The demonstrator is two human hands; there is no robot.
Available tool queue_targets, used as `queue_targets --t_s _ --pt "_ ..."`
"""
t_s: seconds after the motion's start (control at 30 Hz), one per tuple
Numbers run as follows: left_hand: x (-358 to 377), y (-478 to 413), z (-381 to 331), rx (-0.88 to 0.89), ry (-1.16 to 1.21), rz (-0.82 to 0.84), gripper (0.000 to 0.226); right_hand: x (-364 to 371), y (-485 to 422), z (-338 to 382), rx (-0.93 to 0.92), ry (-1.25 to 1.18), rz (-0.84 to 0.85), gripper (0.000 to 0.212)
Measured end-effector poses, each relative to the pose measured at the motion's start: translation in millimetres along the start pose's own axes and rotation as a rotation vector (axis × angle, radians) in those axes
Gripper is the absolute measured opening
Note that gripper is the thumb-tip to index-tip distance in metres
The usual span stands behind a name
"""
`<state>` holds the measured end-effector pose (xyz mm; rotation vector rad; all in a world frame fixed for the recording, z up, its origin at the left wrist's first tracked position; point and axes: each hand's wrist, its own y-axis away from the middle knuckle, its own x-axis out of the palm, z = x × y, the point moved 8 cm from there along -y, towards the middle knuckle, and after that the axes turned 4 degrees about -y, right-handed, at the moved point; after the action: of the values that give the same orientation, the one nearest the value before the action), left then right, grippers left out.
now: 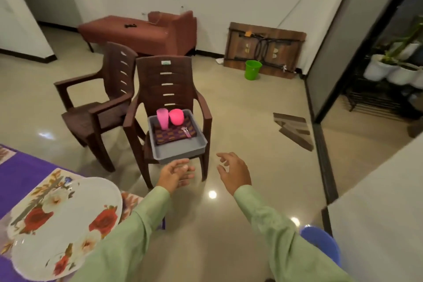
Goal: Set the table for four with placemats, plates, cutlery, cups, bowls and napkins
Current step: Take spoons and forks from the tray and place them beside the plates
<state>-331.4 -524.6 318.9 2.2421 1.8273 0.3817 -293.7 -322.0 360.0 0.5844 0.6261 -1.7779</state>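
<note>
Hovering near tray [178, 152], left hand [175, 173] and right hand [233, 173] empty, loosely open, pink cutlery [186, 131] blurred, plate [75, 201] edge behind sleeve [128, 236].

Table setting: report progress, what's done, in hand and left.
Done: a floral plate lies on a placemat at the table corner. In hand: nothing; left hand and right hand reach, empty, toward the grey tray on the chair. Left: the tray's pink cup, pink bowl, cutlery and patterned cloth aren't laid; other places are out of view.

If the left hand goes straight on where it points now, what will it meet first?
Probably the near rim of the grey tray on the chair; the left hand is just short of it, depth unclear.
</note>
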Motion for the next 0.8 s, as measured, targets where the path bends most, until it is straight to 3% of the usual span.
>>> queue_targets --t_s 0.33,0.8 --pt "-12.2 -155.3 -29.9 0.002 -0.083 -0.162 0.017 64.1 -198.8 -41.5 0.078 0.058 0.202 0.034" --pt "-112.6 -473.4 11.9 -0.24 -0.152 -0.27 0.018 298.4 -470.1 -127.6 0.326 0.069 0.496 0.046"
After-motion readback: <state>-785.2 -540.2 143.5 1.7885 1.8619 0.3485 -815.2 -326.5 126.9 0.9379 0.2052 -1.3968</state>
